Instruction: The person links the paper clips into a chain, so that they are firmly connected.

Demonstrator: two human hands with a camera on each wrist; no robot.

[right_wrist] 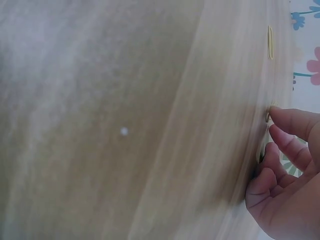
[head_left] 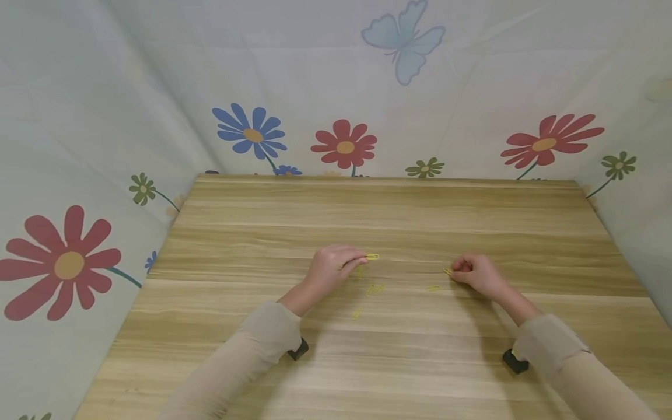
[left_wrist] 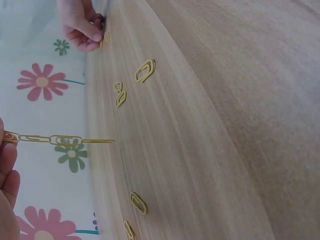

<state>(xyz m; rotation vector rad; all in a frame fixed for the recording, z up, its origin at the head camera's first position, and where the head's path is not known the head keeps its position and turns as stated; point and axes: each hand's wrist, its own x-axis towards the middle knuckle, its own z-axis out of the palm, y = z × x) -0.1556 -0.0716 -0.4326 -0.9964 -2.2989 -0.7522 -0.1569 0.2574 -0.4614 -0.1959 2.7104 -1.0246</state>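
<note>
My left hand (head_left: 332,267) pinches the end of a chain of yellow paper clips (left_wrist: 65,140) between thumb and fingers. One paper clip (head_left: 372,256) sticks out to the right from the fingertips, and linked ones hang below them. Off to the right, my right hand (head_left: 479,274) pinches a single yellow paper clip (head_left: 447,271) low over the table; in the right wrist view the fingertips mostly hide this clip (right_wrist: 267,117). Between the hands lie several loose paper clips, among them a pair (head_left: 375,289), one nearer the right hand (head_left: 433,289) and one closer to me (head_left: 356,315).
The wooden table (head_left: 399,361) carries the clips. A pale cloth (head_left: 294,70) printed with flowers and a butterfly stands behind it and along both sides. Dark camera mounts (head_left: 298,349) sit under both wrists.
</note>
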